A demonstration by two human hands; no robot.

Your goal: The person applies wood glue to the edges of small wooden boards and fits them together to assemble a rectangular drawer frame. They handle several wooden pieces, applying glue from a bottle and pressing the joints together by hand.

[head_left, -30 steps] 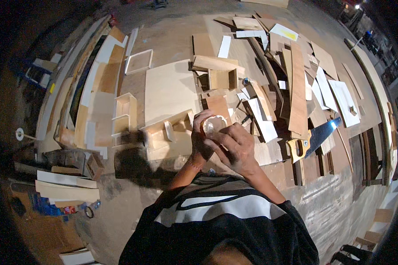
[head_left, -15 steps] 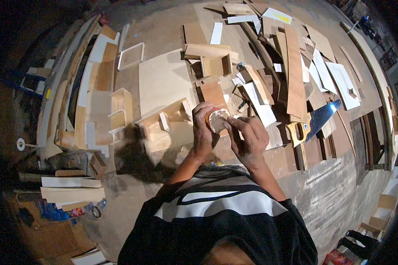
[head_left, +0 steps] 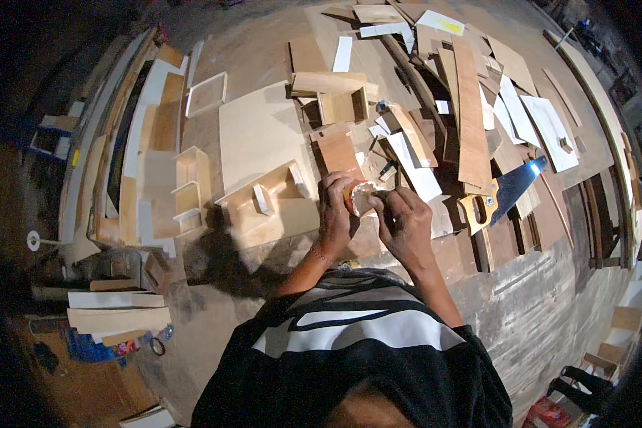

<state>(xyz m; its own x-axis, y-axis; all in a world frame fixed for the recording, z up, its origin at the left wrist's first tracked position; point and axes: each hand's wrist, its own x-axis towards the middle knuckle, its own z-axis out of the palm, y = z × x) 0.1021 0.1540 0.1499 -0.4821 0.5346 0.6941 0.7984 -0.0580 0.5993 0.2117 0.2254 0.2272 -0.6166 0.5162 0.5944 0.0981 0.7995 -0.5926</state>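
Near the table's front edge, my left hand (head_left: 333,217) is closed around a small orange-red container (head_left: 359,197) with a ragged whitish rim. Its opening faces me and to the right; what is inside is hard to make out. The fingers of my right hand (head_left: 409,222) are pinched together at the container's right side. Whether something small sits between those fingertips is hidden. Left of my hands lies an open wooden box frame (head_left: 246,207) with small upright pieces on it. Just beyond them is a reddish-brown wood piece (head_left: 341,151).
A handsaw (head_left: 517,191) with a yellow handle lies to the right, beside long wood strips (head_left: 472,114) and white-faced offcuts (head_left: 553,132). A pale plywood panel (head_left: 257,128) lies ahead on the left. Small box frames (head_left: 190,182) stand farther left. Boards line both sides.
The container has turned slightly in my left hand, showing more of its orange side. My right fingers have shifted a little at its edge. The whole view has moved slightly.
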